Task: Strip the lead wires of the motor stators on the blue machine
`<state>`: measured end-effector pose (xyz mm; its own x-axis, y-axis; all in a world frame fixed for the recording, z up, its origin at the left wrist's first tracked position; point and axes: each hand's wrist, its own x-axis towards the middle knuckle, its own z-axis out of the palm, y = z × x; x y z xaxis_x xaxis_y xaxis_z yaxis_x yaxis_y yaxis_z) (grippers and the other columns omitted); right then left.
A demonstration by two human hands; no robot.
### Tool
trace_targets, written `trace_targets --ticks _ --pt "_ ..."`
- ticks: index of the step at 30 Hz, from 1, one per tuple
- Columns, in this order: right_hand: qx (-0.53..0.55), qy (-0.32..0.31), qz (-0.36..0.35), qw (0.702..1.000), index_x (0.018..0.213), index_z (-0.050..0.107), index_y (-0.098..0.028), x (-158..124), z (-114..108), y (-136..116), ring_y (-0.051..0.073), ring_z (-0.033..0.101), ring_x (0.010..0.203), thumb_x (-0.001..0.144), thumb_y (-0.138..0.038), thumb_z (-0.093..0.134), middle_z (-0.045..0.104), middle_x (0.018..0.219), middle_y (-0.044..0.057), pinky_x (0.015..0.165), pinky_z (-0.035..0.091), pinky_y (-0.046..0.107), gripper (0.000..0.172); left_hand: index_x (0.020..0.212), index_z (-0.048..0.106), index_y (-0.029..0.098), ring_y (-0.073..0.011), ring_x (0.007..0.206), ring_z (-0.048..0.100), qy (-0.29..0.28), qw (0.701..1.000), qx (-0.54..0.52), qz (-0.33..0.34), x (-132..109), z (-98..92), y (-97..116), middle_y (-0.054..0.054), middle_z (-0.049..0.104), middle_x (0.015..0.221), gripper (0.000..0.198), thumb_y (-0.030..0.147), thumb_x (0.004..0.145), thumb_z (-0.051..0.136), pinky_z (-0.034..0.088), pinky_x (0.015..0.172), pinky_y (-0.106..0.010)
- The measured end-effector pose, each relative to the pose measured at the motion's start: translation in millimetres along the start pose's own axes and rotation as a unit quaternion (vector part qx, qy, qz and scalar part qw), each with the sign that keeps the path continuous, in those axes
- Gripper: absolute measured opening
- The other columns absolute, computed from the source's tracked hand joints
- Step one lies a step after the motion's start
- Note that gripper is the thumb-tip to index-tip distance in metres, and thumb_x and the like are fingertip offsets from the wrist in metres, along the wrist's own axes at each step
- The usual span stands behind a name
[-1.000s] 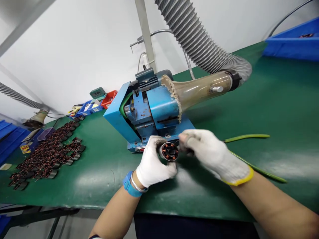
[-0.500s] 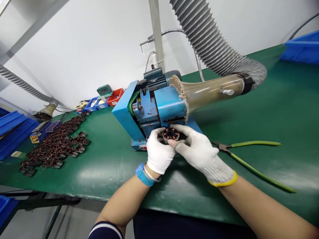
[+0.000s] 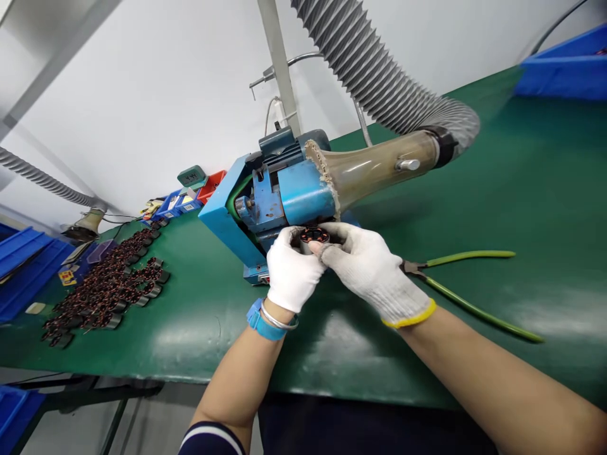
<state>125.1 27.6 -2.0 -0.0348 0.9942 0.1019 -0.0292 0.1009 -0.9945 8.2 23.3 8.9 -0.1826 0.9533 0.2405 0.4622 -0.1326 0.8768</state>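
Observation:
My left hand [image 3: 290, 268] and my right hand [image 3: 367, 265], both in white knit gloves, close together round a small round motor stator [image 3: 314, 235] with copper windings. They hold it up against the front of a blue bench machine [image 3: 279, 196], just below its slot. The stator's top face shows between my fingertips; its body is hidden in my fingers.
A clear funnel [image 3: 379, 167] on a grey ribbed hose [image 3: 374, 69] joins the machine's right side. Green-handled pliers [image 3: 467, 281] lie on the green table [image 3: 521, 189] right of my hands. Many wound stators [image 3: 109, 284] lie at the left, with blue bins [image 3: 21, 262] beyond.
My hands have carried the stator up and away from me, from the table in front of the machine to the machine's front. My right hand now grips the stator too.

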Motion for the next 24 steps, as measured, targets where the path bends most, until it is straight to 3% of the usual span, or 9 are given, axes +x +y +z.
trace_targets --ticks 5,10,14,18,24 --pt "0.017 0.014 0.011 1.000 0.109 0.069 -0.011 1 0 2 0.021 0.070 0.084 0.071 -0.033 0.068 0.074 0.099 0.011 0.075 0.059 0.031 0.044 0.089 0.063 0.019 -0.0196 0.075 0.065 -0.002 1.000 0.019 0.005 1 0.2 6 -0.003 0.071 0.081 0.034 0.023 0.060 0.081 0.052 0.070 -0.030" --pt "0.003 -0.001 0.015 1.000 0.112 0.066 -0.013 -21 -1 11 0.021 0.069 0.079 0.065 -0.041 0.074 0.072 0.099 0.012 0.070 0.060 0.032 0.055 0.097 0.061 0.020 -0.0193 0.080 0.065 0.019 0.999 -0.018 0.032 -26 -2.1 -8 -0.003 0.069 0.089 0.046 0.025 0.058 0.085 0.053 0.077 -0.032" --pt "-0.064 -0.022 -0.047 0.997 0.107 0.067 -0.017 -38 -3 16 0.024 0.069 0.090 0.063 -0.039 0.076 0.071 0.101 0.011 0.079 0.060 0.035 0.050 0.098 0.057 0.021 -0.0175 0.080 0.065 0.007 0.992 -0.121 0.029 -47 -4.7 -26 -0.001 0.067 0.088 0.051 0.024 0.057 0.087 0.055 0.076 -0.031" --pt "-0.111 -0.026 -0.097 0.989 0.106 0.069 -0.019 -38 -7 10 0.026 0.070 0.095 0.062 -0.044 0.076 0.071 0.102 0.010 0.086 0.060 0.038 0.051 0.098 0.053 0.022 -0.0159 0.079 0.065 -0.011 0.982 -0.187 0.013 -51 -3.1 -30 0.000 0.065 0.090 0.050 0.019 0.058 0.083 0.056 0.075 -0.030" --pt "-0.142 -0.094 0.001 0.985 0.125 0.064 -0.018 -35 -14 10 0.029 0.071 0.100 0.065 -0.045 0.073 0.071 0.113 0.012 0.091 0.060 0.044 0.066 0.111 0.051 0.023 -0.0189 0.097 0.067 -0.074 0.962 -0.262 -0.032 -47 -3.4 -34 -0.005 0.067 0.105 0.048 0.009 0.067 0.066 0.055 0.092 -0.037"
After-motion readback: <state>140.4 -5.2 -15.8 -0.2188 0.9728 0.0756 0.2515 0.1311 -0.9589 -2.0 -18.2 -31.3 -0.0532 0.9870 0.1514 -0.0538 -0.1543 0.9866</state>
